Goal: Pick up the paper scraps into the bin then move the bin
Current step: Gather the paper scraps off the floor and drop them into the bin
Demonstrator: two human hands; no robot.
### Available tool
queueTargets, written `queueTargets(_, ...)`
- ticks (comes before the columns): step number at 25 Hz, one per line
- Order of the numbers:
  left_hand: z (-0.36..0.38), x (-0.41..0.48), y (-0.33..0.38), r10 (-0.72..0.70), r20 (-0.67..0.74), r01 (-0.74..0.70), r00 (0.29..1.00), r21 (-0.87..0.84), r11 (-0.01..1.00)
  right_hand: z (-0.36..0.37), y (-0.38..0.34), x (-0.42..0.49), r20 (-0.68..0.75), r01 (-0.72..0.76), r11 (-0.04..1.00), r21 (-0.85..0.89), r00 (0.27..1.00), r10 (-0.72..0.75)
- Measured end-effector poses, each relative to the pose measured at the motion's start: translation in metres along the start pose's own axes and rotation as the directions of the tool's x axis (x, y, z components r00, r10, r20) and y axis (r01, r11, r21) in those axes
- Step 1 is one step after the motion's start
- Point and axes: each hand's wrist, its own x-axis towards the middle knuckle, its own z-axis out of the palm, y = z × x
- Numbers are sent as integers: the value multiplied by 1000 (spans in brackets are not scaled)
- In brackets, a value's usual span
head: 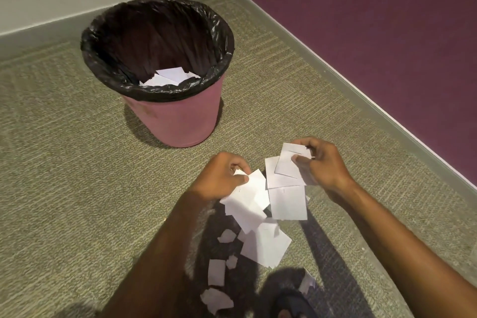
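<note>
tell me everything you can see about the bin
The bin is a round pink bucket, plastic by its look, tapering toward its base. A crinkled black liner bag lines it and folds over the rim. It stands upright on the carpet near the corner of the room, beyond both hands, and neither hand touches it. A few white paper scraps already lie inside.
</note>
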Motion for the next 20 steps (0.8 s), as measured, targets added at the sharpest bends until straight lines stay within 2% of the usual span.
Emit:
queueTargets(3,-58,-12,27,9,99,-3,995,-65,998,-4,-35,3,57,-32,989,143,998,24)
queueTargets(5,-100,-28,49,43,81,-33,996,-123,992,-2,-66,2,117,-35,972,232,993,8)
queueTargets(7,-136,-46,73,101,-19,-102,995,-195,975,1,-102,-2,184,-18,950,312,982,-42)
queueTargets(10,-188,-64,98,138,-260,-208,956,-266,941,16,-161,0,273,30,935,352,953,-134)
queueTargets(12,-222,-60,104,84,-411,-206,908,-261,943,29,-202,10,310,77,942,327,933,-184)
queueTargets(15,-256,-31,97,-102,-606,-75,789,-260,963,60,-252,45,298,144,976,165,936,-189)
queueTargets(18,-259,6,83,-256,-695,37,672,-314,949,93,-270,83,169,179,983,-36,971,-171)
queueTargets(20,-255,25,74,-268,-718,80,642,-286,955,111,-265,98,50,158,984,-78,987,-154)
